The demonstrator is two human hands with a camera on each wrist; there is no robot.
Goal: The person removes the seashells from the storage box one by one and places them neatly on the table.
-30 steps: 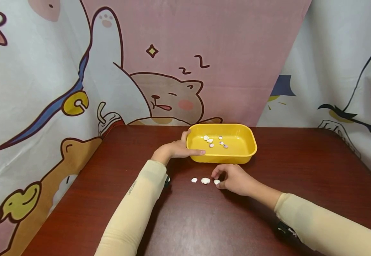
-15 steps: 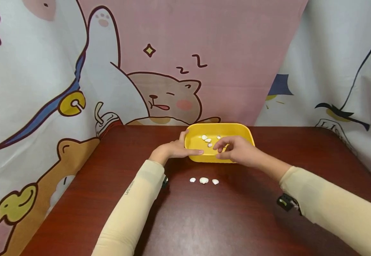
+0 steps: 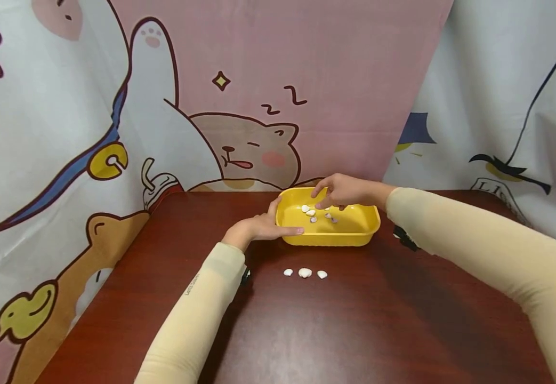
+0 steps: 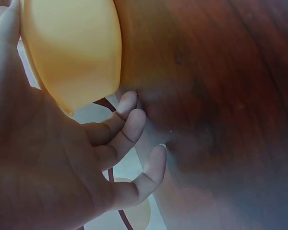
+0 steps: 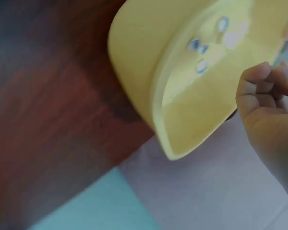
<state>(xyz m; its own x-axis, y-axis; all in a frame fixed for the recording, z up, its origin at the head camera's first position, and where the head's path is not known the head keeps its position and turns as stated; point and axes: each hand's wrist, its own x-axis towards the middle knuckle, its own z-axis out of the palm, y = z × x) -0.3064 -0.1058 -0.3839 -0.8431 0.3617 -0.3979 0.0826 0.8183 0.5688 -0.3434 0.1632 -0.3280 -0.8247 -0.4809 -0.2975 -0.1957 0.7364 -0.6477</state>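
Note:
A yellow plastic basin [image 3: 328, 240] stands at the back of the table with several small white and purplish seashells [image 3: 310, 213] scattered on its floor. My left hand [image 3: 263, 227] holds its left end, thumb along the front rim; in the left wrist view the other fingers hang loosely beside the basin wall [image 4: 74, 48]. Over the basin's back part hovers my right hand [image 3: 347, 191], fingers loosely bent, nothing seen between them. In the right wrist view this hand [image 5: 271, 103] is apart from the shells. Three white seashells [image 3: 305, 273] lie in a row in front of the basin.
The dark reddish-brown table [image 3: 278, 330] carries the basin and the row of shells. Right behind it hangs a cartoon-printed cloth [image 3: 354, 96], which also runs along the left and right sides.
My right hand has let go of the rightmost shell in the row, then moved up and back over the basin. The left hand has stayed at the basin's left end.

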